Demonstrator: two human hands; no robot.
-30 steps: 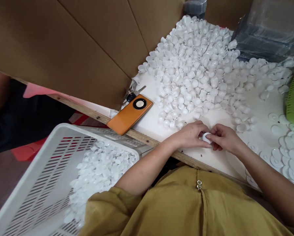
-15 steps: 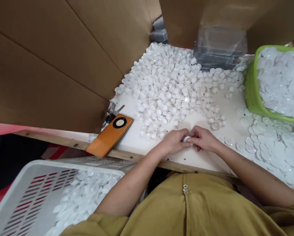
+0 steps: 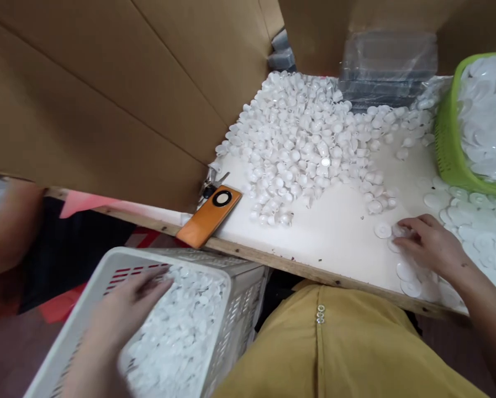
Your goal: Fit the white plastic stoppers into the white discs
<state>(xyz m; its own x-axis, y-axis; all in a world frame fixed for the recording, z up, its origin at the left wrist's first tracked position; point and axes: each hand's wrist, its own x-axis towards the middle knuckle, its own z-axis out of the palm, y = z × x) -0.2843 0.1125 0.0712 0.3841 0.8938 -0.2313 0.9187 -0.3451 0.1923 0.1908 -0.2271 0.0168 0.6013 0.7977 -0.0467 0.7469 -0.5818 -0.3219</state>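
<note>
The 2 hands were well apart. The left hand (image 3: 126, 303) hung over the white slotted crate (image 3: 238, 307), blurred, with thumb and fingers separated; no piece was made out between them. The right hand (image 3: 432, 244) was low over the white table (image 3: 297, 237), its fingertips touching 1 flat white disc (image 3: 396, 232); whether the disc was gripped could not be told. Another disc lay just beside it.

Progress, by judgement: part-way. The crate contained a broad heap of small white pieces (image 3: 185, 326), taken as the portion done, although the view did not permit a check of any individual piece. The portion left appeared considerable. A large pile of cup-shaped white pieces (image 3: 301, 146) covered the far part of the table, and a spread of loose discs (image 3: 482, 235) lay near the right hand. A green basket (image 3: 449, 149) beyond that spread was heaped with more white, disc-like pieces. No reliable tally of either stock was possible.

Markings: no brand, label or writing was legible. An orange phone (image 3: 202, 224) lay back upwards at the table edge, close to a bunch of keys (image 3: 209, 190); any lettering on it was too small to read. The plastic-wrapped stack (image 3: 389, 74) at the rear and the brown cardboard panel (image 3: 107, 110) presented no readable print.
</note>
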